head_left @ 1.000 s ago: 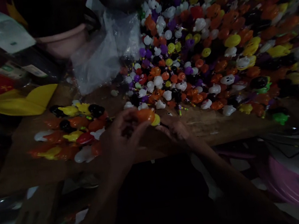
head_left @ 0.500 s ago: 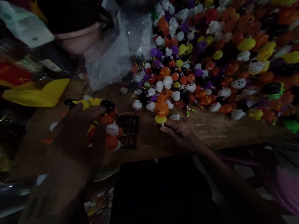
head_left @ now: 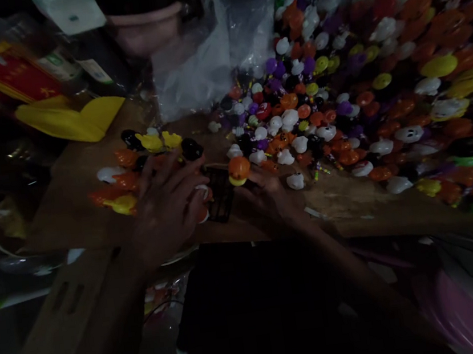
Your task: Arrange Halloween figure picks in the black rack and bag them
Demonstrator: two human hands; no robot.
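My right hand [head_left: 270,193] pinches a small plastic pumpkin toy [head_left: 239,168], orange above with a yellow part below, at the right side of a black slotted rack [head_left: 221,193]. My left hand [head_left: 165,208] lies with its fingers spread over a cluster of small toys left of the rack. A white and orange toy [head_left: 202,195] shows partly beside its thumb. Around the left fingers lie a black toy [head_left: 192,148], a yellow toy [head_left: 150,141] and several orange ones. What is under the left palm is hidden.
A large heap of coloured toys [head_left: 340,107] covers the right of the wooden table [head_left: 343,204]. Clear plastic bags [head_left: 193,73], a pink pot [head_left: 147,30] and a yellow sheet [head_left: 69,120] are behind. A pink basin [head_left: 472,309] stands below at right.
My view has shifted, so the table's things appear further right. The pumpkin toy has moved left to the rack with my right hand. My left hand has moved right, closer to the rack.
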